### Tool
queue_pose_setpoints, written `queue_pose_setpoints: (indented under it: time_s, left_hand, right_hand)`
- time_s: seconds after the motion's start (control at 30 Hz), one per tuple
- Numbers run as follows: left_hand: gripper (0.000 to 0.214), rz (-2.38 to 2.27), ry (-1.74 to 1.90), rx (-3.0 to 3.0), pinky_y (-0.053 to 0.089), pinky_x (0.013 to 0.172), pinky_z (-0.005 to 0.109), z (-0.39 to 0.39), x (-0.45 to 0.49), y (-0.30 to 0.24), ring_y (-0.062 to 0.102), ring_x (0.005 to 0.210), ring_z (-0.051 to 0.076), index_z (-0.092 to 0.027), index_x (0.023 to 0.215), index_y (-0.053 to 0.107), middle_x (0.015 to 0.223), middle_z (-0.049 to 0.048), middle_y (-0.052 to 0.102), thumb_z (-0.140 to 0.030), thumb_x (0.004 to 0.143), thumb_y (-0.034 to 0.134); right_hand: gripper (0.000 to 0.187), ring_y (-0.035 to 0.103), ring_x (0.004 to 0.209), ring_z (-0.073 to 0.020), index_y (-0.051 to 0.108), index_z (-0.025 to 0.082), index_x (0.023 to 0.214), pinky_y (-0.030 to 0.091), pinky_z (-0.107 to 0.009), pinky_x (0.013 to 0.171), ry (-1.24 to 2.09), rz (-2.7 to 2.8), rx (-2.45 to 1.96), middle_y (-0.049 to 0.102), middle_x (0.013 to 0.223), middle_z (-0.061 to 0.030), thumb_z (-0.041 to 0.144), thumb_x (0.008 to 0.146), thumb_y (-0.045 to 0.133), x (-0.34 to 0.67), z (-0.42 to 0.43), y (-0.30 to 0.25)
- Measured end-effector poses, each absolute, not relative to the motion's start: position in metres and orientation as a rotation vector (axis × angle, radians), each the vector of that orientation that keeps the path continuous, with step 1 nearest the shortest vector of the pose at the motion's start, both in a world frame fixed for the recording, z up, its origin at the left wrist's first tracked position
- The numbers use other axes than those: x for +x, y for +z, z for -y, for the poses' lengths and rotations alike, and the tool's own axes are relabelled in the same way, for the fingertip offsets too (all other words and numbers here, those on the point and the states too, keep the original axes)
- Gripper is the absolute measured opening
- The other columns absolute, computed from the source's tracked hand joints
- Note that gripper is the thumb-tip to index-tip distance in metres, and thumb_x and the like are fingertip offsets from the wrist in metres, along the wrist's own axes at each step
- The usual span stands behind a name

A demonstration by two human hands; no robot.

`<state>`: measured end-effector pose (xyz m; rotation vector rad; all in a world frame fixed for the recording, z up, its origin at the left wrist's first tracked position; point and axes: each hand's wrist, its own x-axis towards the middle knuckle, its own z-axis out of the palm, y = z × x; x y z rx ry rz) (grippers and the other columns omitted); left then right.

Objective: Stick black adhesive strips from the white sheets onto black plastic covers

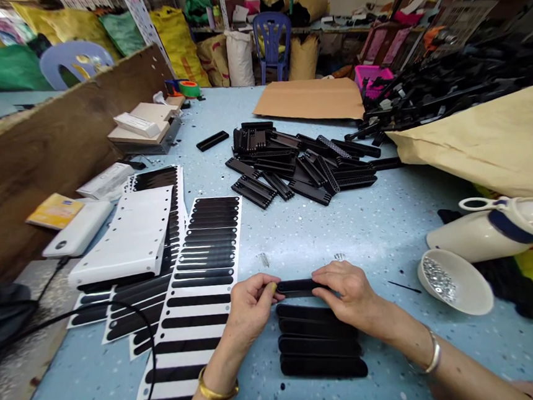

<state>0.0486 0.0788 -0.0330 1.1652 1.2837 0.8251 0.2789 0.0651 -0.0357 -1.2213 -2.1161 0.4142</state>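
My left hand (251, 302) pinches the left end of a flat black plastic strip (297, 286) with rounded ends. On its right end rest the closed fingers of my right hand (346, 287), which hide part of that end. Just below, several similar black strips (321, 343) lie side by side in a row on the table. To the left of my left hand is a white sheet of black strip-shaped stickers (212, 242), its upper rows glossy. Farther back lies a loose heap of black plastic pieces (291, 160), some with holes or ridges.
More sticker sheets (124, 231) overlap at left, near a black cable (153, 353). A white bowl (472, 288) of small metal parts and a cream tumbler (488, 233) are at right. Brown cardboard (308, 98) lies at the back; a wooden board (57, 150) borders the left.
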Motion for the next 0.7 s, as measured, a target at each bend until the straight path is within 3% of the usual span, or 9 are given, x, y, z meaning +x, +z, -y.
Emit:
queue_pose_setpoints:
  time_s: [0.43, 0.7]
  left_hand:
    - [0.02, -1.307, 0.816, 1.146, 0.058, 0.063, 0.028, -0.0795, 0.05, -0.0275, 0.074, 0.065, 0.02, -0.016, 0.084, 0.074, 0.068, 0.0048, 0.076, -0.033, 0.082, 0.065]
    - [0.019, -1.345, 0.779, 1.033, 0.053, 0.052, 0.021, -0.0881, 0.0547, -0.0242, 0.072, 0.057, 0.017, -0.014, 0.074, 0.072, 0.057, 0.0033, 0.071, -0.032, 0.077, 0.067]
  right_hand:
    - [0.01, 0.071, 0.076, -0.0236, 0.074, 0.018, 0.091, 0.053, -0.039, 0.071, 0.405, 2.18, -1.227, 0.078, 0.088, -0.0081, 0.015, 0.086, 0.065, 0.2813, -0.0659, -0.0376]
    - [0.01, 0.071, 0.076, -0.0243, 0.073, 0.017, 0.09, 0.053, -0.039, 0.071, 0.418, 2.187, -1.231, 0.077, 0.088, -0.0089, 0.013, 0.085, 0.065, 0.2803, -0.0662, -0.0342]
